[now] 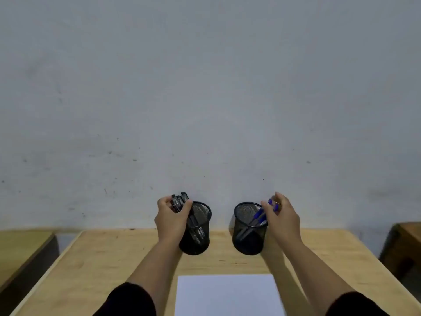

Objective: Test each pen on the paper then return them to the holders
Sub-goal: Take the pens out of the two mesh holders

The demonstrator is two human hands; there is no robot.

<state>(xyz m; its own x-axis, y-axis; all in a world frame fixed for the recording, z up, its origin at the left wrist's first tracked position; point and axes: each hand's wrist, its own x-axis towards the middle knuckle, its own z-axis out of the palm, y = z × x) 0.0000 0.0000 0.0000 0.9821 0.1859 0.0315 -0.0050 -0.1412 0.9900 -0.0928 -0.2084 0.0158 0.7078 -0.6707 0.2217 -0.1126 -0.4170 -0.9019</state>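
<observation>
- Two black mesh holders stand side by side on a wooden table point(95, 258) set against a pale, scuffed wall point(205, 87).
- The left hand point(172, 218) closes around a bundle of black pens point(180, 202) rising from the left holder point(197, 229).
- The right hand point(282, 218) pinches the tops of blue-capped pens point(260, 216) leaning in the right holder point(249, 231).
- A white sheet of paper point(227, 295) lies flat on the table nearer the person, between forearms in dark sleeves.
</observation>
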